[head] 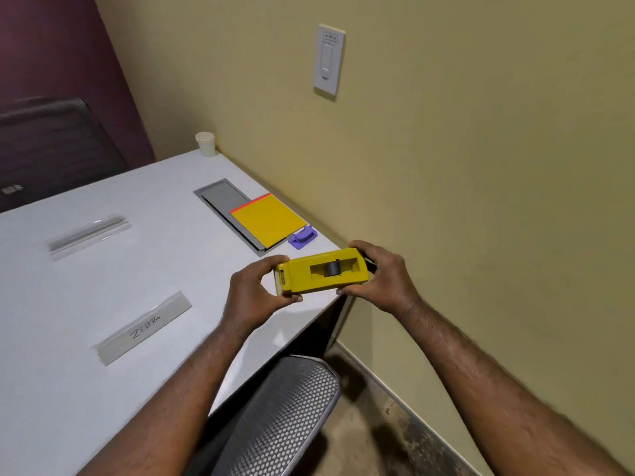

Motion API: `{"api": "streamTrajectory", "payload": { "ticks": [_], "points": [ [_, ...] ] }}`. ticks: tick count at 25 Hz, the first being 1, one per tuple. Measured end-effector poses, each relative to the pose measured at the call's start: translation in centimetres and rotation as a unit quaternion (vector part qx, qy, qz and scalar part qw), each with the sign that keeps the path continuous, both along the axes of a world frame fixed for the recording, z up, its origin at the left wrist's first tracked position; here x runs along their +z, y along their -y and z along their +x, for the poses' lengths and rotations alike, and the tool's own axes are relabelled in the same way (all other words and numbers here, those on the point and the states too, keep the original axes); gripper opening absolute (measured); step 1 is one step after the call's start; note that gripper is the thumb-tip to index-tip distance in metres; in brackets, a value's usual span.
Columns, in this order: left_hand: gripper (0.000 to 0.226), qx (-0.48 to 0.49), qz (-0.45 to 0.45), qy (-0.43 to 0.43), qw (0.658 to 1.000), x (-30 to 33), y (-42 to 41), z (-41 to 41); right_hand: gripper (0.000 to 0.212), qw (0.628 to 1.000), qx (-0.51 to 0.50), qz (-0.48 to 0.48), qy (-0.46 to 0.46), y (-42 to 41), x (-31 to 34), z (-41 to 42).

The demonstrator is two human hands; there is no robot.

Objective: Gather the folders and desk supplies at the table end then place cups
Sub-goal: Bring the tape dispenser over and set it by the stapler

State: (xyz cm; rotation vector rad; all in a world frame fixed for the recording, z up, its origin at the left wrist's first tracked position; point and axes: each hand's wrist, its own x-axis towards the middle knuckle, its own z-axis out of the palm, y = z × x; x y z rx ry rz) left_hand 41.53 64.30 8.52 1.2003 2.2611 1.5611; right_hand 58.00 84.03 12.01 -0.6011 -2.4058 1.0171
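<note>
A person holds a yellow tape dispenser [322, 271] between both hands above the near corner of the white counter [86, 304], the left hand [256, 290] closed on the cutter end and the right hand [381, 273] closed on the opposite end. The dispenser looks like rigid moulded plastic with a dark spool in its open middle; it is probably weighted at the base and heavier than its size suggests, so the short ends, as gripped here, seem the sound places to hold, with fingers kept off the serrated cutter. Just beyond the hands lie a small purple stapler [302, 237] and, touching or nearly touching it, a yellow folder [268, 219] over a red one [249, 202], both partly covering a grey cable hatch [220, 197]. A paper cup [205, 143] stands well beyond them at the far corner by the wall. To the left of the left hand rest two clear name holders, one marked "ZEBRA" [144, 328], the other [87, 233] farther off. A mesh chair [285, 410] sits below the hands. Nothing appears to block the short path to the folders.
</note>
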Motion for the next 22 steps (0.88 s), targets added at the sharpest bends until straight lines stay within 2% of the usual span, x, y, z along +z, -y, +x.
{"api": "streamTrajectory", "payload": {
  "ticks": [8, 16, 22],
  "points": [
    [0.073, 0.085, -0.037, 0.067, 0.993, -4.7, -6.0, -3.6, 0.086, 0.995, 0.069, -0.027, 0.065, -7.3, -3.9, -7.4],
    [0.068, 0.159, -0.078, 0.096, 0.980, -10.1, -12.7, -7.7, 0.086, 0.982, 0.131, -0.073, 0.111, -15.6, -10.1, -15.4],
    [0.067, 0.205, -0.103, 0.149, 0.962, -14.0, -16.5, -8.4, 0.072, 0.966, 0.191, -0.049, 0.165, -19.1, -13.3, -19.0]
  ]
}}
